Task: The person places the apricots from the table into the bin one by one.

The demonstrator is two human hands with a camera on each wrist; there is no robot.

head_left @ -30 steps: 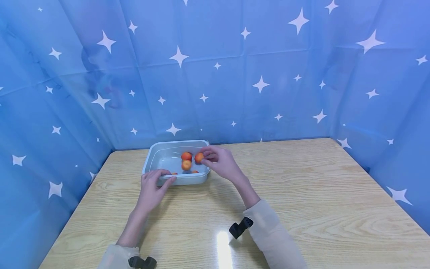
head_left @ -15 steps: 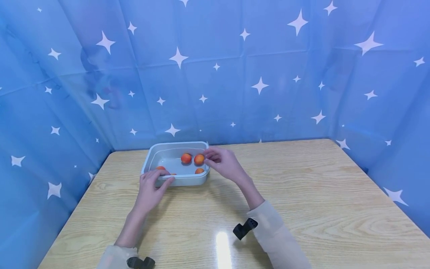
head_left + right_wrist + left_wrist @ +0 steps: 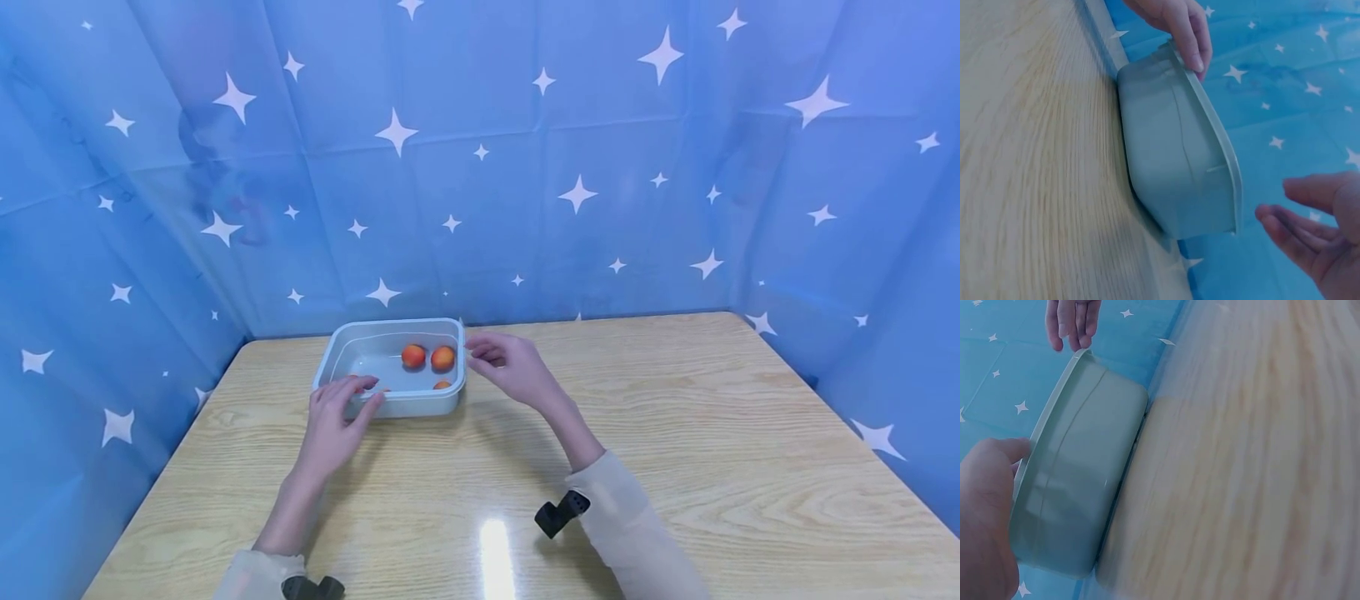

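Note:
A pale blue plastic basin (image 3: 412, 406) stands on the table near its back edge. Inside it lie small round orange-red fruits: one red-orange fruit (image 3: 413, 357), a second fruit (image 3: 442, 359) beside it, and another fruit (image 3: 442, 386) partly behind the front wall. Slivers of more orange show near the left fingers. My left hand (image 3: 333, 421) holds the front left rim, its thumb outside (image 3: 1013, 449) and fingers over the inner side. To the right of the basin, my right hand (image 3: 513, 367) hangs with thumb and fingers apart and nothing between them (image 3: 1310, 228).
The wooden table (image 3: 675, 417) stretches forward and to the right of the basin. A blue curtain with white stars (image 3: 480, 167) hangs close behind the basin and on both sides. Each sleeve carries a black wrist device (image 3: 562, 513).
My right hand has drawn back rightward from the fruit by the right wall, out past the rim. Fruits in the basin have rolled apart. My left hand stays on the rim.

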